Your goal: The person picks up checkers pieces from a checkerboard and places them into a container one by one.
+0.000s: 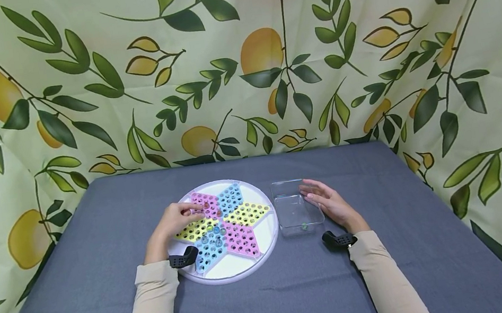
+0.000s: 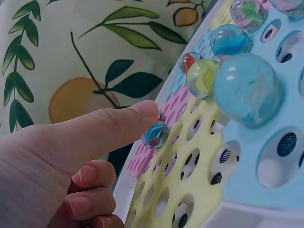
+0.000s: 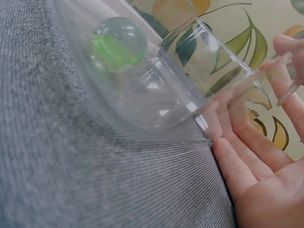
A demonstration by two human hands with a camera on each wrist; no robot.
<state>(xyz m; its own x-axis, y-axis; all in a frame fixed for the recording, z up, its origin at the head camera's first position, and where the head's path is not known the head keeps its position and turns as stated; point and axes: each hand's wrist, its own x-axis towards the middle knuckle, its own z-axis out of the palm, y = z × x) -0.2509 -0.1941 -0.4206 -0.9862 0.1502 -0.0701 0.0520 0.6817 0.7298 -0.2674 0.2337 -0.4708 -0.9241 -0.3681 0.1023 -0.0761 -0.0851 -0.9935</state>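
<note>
A round white Chinese checkers board (image 1: pixel 267 237) has a star of pink, blue and yellow perforated sections. My left hand (image 1: pixel 175 223) is over its far-left pink section. Between thumb and forefinger it pinches a clear marble (image 2: pixel 155 135) with blue and red swirls; the forefinger is hidden in the left wrist view. Several other marbles sit in the board's holes, among them a large pale blue marble (image 2: pixel 247 90) and a yellow one (image 2: pixel 202 79). My right hand (image 1: pixel 332 206) holds the right side of a clear box (image 1: pixel 293 207), in which lies a green marble (image 3: pixel 118 43).
The board and box stand side by side on a grey-blue cloth-covered table (image 1: pixel 272 308). A leaf-and-fruit patterned curtain (image 1: pixel 220 75) hangs behind the table and along its sides. Each wrist wears a black camera strap (image 1: pixel 183 258).
</note>
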